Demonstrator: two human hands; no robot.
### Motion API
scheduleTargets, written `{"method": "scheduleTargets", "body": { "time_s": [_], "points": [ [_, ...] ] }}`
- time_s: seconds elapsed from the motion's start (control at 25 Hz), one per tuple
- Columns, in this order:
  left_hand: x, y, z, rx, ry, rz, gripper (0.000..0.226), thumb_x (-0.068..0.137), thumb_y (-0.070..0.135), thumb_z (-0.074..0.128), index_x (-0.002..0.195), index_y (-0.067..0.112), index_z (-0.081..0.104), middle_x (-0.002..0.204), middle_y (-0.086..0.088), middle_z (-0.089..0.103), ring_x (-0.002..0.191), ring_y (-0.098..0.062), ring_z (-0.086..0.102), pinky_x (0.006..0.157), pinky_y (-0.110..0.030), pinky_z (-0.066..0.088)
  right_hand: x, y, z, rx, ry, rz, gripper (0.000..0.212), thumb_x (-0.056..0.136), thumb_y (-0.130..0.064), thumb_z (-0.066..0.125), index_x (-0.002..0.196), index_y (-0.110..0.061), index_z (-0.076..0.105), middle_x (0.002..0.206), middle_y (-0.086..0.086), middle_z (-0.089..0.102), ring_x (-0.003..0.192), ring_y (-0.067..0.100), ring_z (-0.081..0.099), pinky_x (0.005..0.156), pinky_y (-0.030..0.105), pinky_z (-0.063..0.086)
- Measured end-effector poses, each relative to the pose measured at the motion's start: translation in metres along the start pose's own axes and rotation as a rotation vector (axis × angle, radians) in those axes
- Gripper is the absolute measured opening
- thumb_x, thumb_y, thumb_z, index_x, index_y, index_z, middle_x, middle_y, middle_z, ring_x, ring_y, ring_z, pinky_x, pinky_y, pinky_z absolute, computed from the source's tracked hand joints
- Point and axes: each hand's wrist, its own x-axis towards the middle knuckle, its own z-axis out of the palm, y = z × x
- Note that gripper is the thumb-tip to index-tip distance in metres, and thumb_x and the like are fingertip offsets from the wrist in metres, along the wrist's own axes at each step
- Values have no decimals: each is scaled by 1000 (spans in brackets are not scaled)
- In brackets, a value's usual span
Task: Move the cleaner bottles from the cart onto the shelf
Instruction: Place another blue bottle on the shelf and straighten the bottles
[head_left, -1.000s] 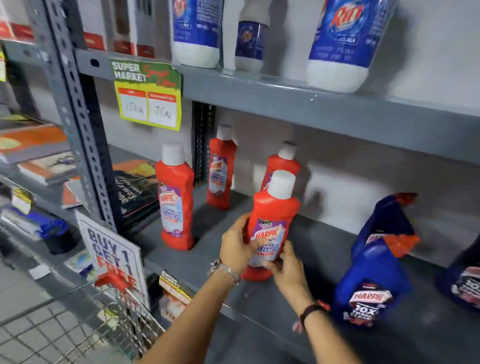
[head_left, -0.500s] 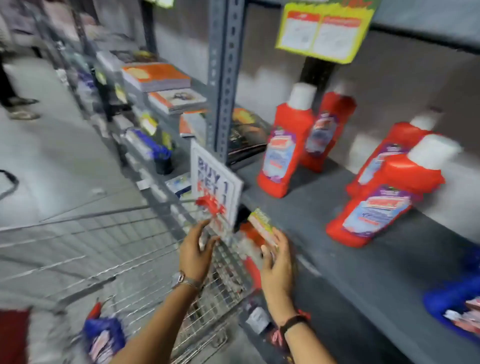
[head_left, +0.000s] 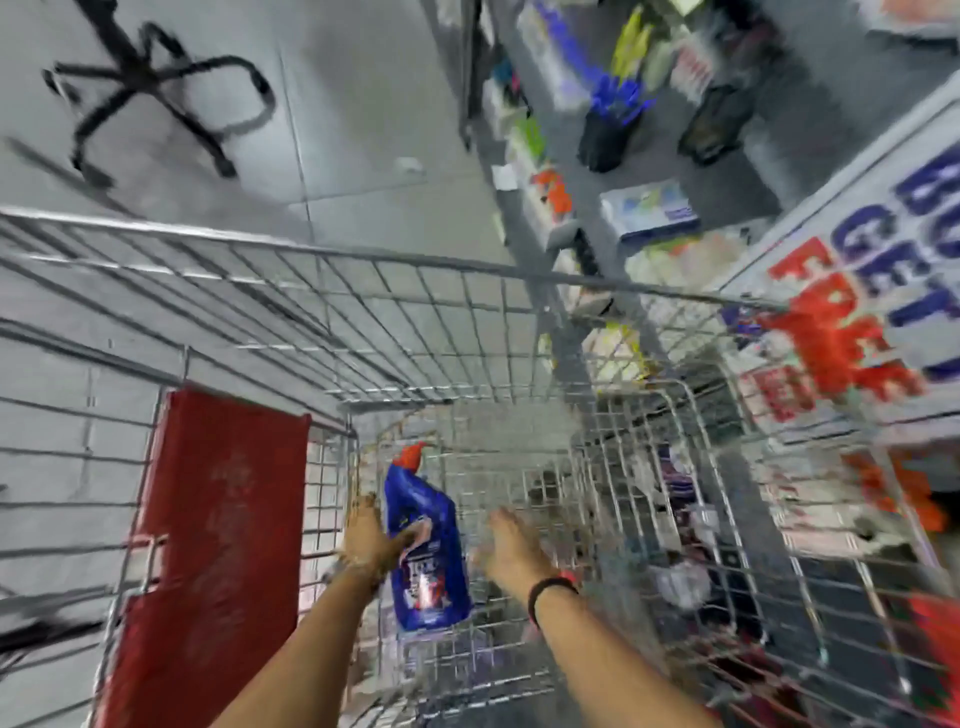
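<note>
I look down into a wire cart (head_left: 363, 255). A blue cleaner bottle (head_left: 428, 566) with a red cap lies inside it at the near left, cap pointing away from me. My left hand (head_left: 370, 540) is wrapped round the bottle's left side, thumb across its front. My right hand (head_left: 511, 545) hovers just right of the bottle with fingers spread and holds nothing. The frame is blurred by motion. The shelf with the red bottles is out of view.
A red child-seat flap (head_left: 208, 519) hangs on the cart's left. A white "BUY GET FREE" sign (head_left: 857, 291) sticks out at the right. Lower grey shelves (head_left: 649, 213) with stationery run along the upper right. A black chair base (head_left: 156, 93) stands on the floor.
Both hands left the red bottle standing on the shelf and dropped into the cart. My view swung down from the shelf. My left hand has closed on a blue bottle.
</note>
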Motion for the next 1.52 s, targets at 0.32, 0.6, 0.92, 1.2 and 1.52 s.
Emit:
{"method": "scheduleTargets", "body": {
  "time_s": [0.32,0.6,0.92,1.2,1.52],
  "points": [
    [40,-27,17,-118,-186,-130,58,48,8,78,87,14,36,106,-27,58,88,-26,55,79,-41,49,43,21,80,165,-68,158,50,69,-3,69,112,-2,43,113,17,56,105,29,55,79,28,41],
    [-19,68,28,-127,-195,372,49,43,45,70,85,27,50,90,-10,59,83,-26,58,73,-34,50,-4,-1,-33,291,144,-87,55,62,7,73,110,-4,49,104,8,55,97,19,52,79,26,39],
    [-266,204,88,-137,-335,1063,46,50,54,63,88,31,53,80,6,49,85,-29,52,80,-40,45,-247,58,-192,409,760,-292,57,60,8,75,101,-22,48,109,18,57,101,31,56,92,50,47],
    [-516,176,210,-200,-812,1339,56,51,47,74,101,38,51,102,-9,64,95,-31,62,84,-58,50,-509,222,-205,366,1253,-107,64,60,-5,78,115,-13,46,115,18,57,105,33,56,91,54,48],
    [-657,147,342,18,-1144,1451,70,51,35,77,110,13,47,96,-4,66,88,-24,64,78,-29,52,-617,357,-199,503,1529,100,73,70,2,72,130,-13,34,118,13,63,105,24,60,96,44,47]
  ]
}}
